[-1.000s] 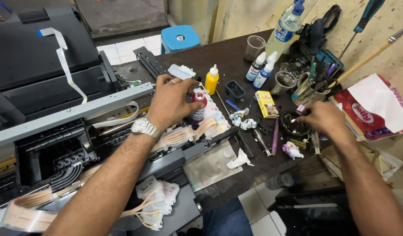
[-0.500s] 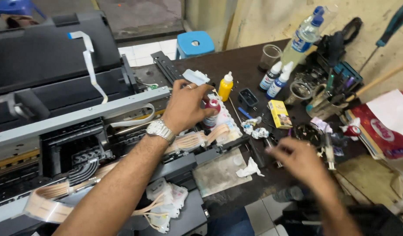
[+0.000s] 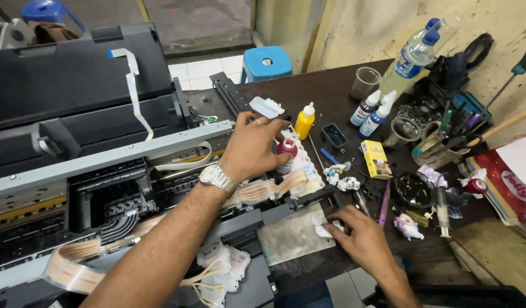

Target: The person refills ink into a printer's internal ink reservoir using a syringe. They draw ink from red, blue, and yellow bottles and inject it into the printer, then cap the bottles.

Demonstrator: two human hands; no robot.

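**Magenta ink bottle held at the opened printer**

While the left hand (image 3: 253, 147) curls around it, a small magenta ink bottle (image 3: 286, 152) stands upright against the white ink tank block (image 3: 304, 165) of the dismantled printer (image 3: 86, 114). The bottle is short and round, dark pink in the body with a pale band lower down; its top is hidden under the thumb and fingers, which are closed on it from the side. A metal wristwatch (image 3: 216, 178) sits on that wrist, and a ring shows on one finger.

Just below the wrist, a bundle of thin ink tubes (image 3: 257, 191) runs from the tank block back into the printer.

Nearer the person, the right hand (image 3: 360, 236) lies palm down on the dark table (image 3: 331, 91), its fingertips pinching a crumpled white tissue (image 3: 323, 230) at the edge of a stained grey cloth (image 3: 294, 234).

Beyond the left hand's fingers stands a yellow ink bottle (image 3: 304, 121), with a small black tray (image 3: 333, 136) beside it and two dark ink bottles (image 3: 370, 111) with white caps farther off. A yellow box (image 3: 375, 159) and more tissue scraps (image 3: 341, 178) lie between the two hands and off to the right side. A clear water bottle (image 3: 412, 57) with a blue cap and a plastic cup (image 3: 365, 82) stand at the far end, and a blue stool (image 3: 266, 63) sits past the table.
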